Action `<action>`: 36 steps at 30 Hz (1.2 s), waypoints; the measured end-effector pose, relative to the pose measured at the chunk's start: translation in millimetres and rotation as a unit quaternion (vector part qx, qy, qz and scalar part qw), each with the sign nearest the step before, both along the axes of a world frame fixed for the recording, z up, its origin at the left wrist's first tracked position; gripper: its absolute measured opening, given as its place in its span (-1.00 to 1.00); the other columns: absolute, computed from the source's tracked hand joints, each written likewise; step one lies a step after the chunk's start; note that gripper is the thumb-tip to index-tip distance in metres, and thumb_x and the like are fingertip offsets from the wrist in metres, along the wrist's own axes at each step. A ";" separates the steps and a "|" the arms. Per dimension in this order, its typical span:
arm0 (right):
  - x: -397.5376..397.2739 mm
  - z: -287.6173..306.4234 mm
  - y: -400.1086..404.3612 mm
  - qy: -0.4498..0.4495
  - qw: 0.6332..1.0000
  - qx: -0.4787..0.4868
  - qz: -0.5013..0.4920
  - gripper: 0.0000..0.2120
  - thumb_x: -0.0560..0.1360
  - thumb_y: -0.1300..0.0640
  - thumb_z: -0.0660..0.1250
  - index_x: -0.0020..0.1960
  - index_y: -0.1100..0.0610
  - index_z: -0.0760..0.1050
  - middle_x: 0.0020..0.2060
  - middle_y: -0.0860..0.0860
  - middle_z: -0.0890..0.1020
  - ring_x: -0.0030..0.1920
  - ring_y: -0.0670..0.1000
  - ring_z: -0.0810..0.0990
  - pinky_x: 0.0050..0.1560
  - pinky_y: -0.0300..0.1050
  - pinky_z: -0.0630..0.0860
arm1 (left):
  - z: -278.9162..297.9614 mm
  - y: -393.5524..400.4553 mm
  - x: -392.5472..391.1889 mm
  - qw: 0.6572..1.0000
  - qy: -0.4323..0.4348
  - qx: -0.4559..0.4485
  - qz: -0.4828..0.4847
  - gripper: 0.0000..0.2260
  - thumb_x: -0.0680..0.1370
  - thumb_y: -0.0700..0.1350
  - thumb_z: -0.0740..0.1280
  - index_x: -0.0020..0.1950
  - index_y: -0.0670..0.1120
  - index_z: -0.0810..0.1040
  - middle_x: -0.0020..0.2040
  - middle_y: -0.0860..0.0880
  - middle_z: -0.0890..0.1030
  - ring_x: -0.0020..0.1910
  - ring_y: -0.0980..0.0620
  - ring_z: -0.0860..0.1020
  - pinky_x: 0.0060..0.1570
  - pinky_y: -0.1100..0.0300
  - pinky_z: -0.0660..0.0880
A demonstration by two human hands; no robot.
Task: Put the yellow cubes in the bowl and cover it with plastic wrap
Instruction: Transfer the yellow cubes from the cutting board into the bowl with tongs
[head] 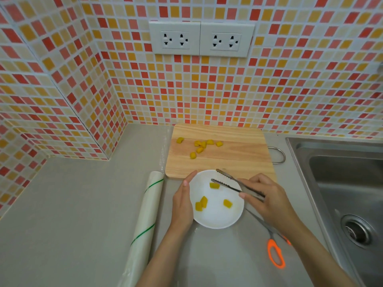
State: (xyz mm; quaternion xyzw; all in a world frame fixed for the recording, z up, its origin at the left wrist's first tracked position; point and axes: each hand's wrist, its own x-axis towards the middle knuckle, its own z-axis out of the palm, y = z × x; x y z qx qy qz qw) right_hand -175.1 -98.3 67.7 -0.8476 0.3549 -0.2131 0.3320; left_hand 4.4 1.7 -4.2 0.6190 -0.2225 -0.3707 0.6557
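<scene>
A white bowl (217, 218) sits on the grey counter in front of a wooden cutting board (228, 158). Several yellow cubes (227, 203) lie in the bowl; one (214, 185) lies just below the tong tips. Several more yellow cubes (200, 150) are scattered on the board. My left hand (182, 204) rests flat against the bowl's left rim. My right hand (265, 195) grips metal tongs (230, 181), whose tips stand apart over the bowl. A roll of plastic wrap (145, 220) lies left of the bowl.
Scissors with orange handles (275, 253) lie on the counter under my right forearm. A steel sink (348, 193) is at the right. A tiled wall with outlets (201, 39) rises behind the board.
</scene>
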 end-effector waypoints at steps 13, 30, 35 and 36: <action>107.1 -6.5 -72.6 0.094 0.993 -0.062 -0.033 -0.64 0.47 0.04 0.35 0.25 0.05 0.53 -0.14 0.03 0.42 -0.02 0.10 0.50 -0.14 -0.12 0.33 | 2.0 -0.6 -1.2 1.000 0.008 0.009 0.013 -0.66 0.64 0.02 0.00 0.16 0.19 0.55 0.12 0.28 0.60 0.12 0.36 0.53 -0.02 0.50 0.44; 179.8 -20.1 -83.8 0.182 0.977 -0.110 -0.017 -0.74 0.56 0.11 0.19 0.02 -0.08 0.65 -0.14 0.00 0.56 -0.18 0.05 0.42 -0.05 -0.03 0.16 | 2.5 1.8 -5.2 1.000 0.004 -0.016 0.007 -0.65 0.56 0.11 0.04 0.18 0.15 0.56 0.13 0.22 0.64 0.17 0.24 0.55 0.04 0.42 0.46; 129.8 -4.9 -59.2 0.117 0.989 -0.087 -0.016 -0.76 0.53 0.03 0.25 0.15 -0.13 0.57 -0.18 -0.02 0.50 -0.05 0.06 0.51 -0.15 -0.10 0.03 | 2.6 1.9 -6.1 1.000 -0.001 -0.009 0.007 -0.67 0.65 -0.03 0.00 0.18 0.13 0.54 0.11 0.28 0.62 0.15 0.34 0.53 0.01 0.50 0.42; 114.5 -2.1 -51.6 0.099 0.992 -0.082 -0.017 -0.77 0.52 0.03 0.27 0.14 -0.14 0.58 -0.16 -0.01 0.54 -0.05 0.05 0.52 -0.18 -0.10 0.02 | 2.5 1.6 -5.9 1.000 -0.002 -0.009 0.007 -0.66 0.65 -0.04 -0.01 0.19 0.12 0.54 0.10 0.28 0.62 0.14 0.37 0.52 0.00 0.53 0.41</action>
